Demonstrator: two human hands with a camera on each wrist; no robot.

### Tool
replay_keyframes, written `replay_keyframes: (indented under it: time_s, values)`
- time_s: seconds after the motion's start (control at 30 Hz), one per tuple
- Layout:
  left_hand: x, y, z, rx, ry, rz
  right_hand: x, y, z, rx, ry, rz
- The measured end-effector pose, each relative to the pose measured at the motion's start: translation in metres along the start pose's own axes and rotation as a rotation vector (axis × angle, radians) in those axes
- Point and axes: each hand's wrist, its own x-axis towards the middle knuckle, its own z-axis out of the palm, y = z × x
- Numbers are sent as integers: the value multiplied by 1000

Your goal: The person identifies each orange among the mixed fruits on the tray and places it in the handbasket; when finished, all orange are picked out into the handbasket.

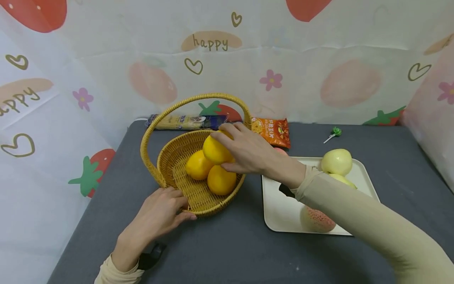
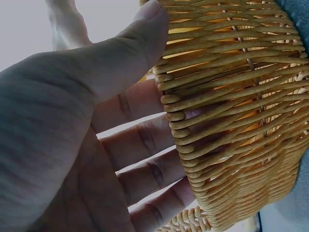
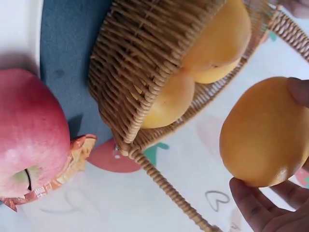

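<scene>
A yellow-orange orange (image 1: 213, 150) is held in my right hand (image 1: 248, 152), above the wicker basket (image 1: 172, 148). In the right wrist view, thumb and fingertips grip the held orange (image 3: 265, 133) from opposite sides, apart from the basket wall. Two more oranges (image 1: 222, 180) lie inside the basket. My left hand (image 1: 159, 213) holds the near left rim. From the left wrist view, its thumb lies outside the woven wall (image 2: 231, 96) and its fingers reach behind it, partly seen through the weave.
Right of the basket, a white tray (image 1: 283, 215) carries pale green fruit (image 1: 337, 161) and a reddish speckled fruit (image 1: 320, 220). A red apple (image 3: 29, 130) shows in the right wrist view. Behind are a noodle packet (image 1: 184, 122), an orange snack bag (image 1: 274, 132) and a green lollipop (image 1: 336, 131).
</scene>
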Motion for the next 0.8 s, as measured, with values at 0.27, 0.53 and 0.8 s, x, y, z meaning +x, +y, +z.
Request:
replay_keyframes:
  time_s: [0.27, 0.53, 0.8]
  values:
    - [0, 0, 0, 2, -14, -4, 34, 1, 18, 43, -107, 167]
    - [-1, 1, 0, 1, -22, -12, 57, 4, 33, 59, -181, 253]
    - [0, 0, 0, 6, -32, -17, 62, 6, 42, 64, -240, 272]
